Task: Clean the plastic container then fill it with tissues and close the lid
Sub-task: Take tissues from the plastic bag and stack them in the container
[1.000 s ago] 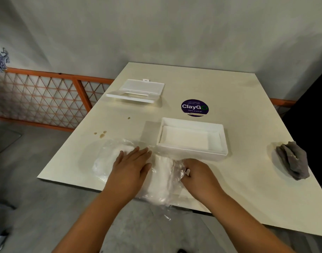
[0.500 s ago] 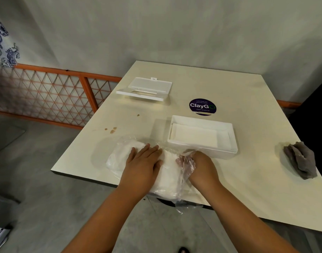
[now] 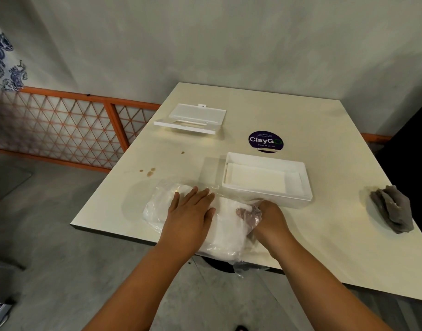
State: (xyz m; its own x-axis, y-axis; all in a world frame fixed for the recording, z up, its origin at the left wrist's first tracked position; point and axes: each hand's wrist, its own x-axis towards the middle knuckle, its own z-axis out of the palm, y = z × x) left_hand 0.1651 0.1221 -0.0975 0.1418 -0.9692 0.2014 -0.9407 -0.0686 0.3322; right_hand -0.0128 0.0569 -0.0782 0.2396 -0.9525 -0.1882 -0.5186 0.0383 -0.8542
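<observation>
Since a moment ago the right hand (image 3: 268, 217) has gone deeper into the clear bag of tissues (image 3: 226, 231) at the table's (image 3: 324, 247) near edge, fingers closed inside, while the left hand (image 3: 189, 215) presses flat, fingers spread, beside the open plastic container (image 3: 265, 179).

Smooth matt cream table (image 3: 289, 111), glossy white plastic container (image 3: 267, 199) and lid (image 3: 191, 117), crinkled clear plastic bag (image 3: 157, 211) of soft white tissues (image 3: 229, 230), rumpled grey cloth (image 3: 391, 209), glossy purple sticker (image 3: 265, 141)

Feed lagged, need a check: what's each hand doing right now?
Left hand: open, flat on the tissue pack.
Right hand: fingers closed on the pack's plastic wrap.
</observation>
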